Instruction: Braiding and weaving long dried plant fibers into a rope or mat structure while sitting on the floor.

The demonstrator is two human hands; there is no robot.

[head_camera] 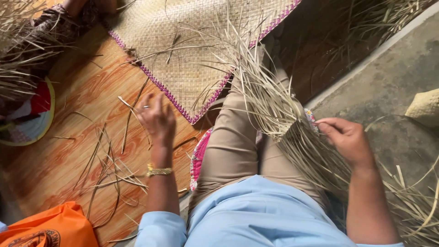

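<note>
A partly woven piece of dried straw strips (297, 142) lies over my right thigh, its loose ends fanning up toward a finished woven mat (183, 41) with a pink zigzag border. My right hand (345, 139) pinches strips at the woven edge. My left hand (156, 118) hovers over the wooden floor left of my knee, fingers spread and holding nothing; it wears a ring and a gold bracelet.
Loose straw strips (107, 169) are scattered on the wooden floor (68, 151). An orange bag (50, 228) sits bottom left, a round colourful cushion (32, 119) at far left. Another person's patterned clothing (59, 23) shows top left. A concrete floor (393, 77) and a woven basket (425, 107) lie right.
</note>
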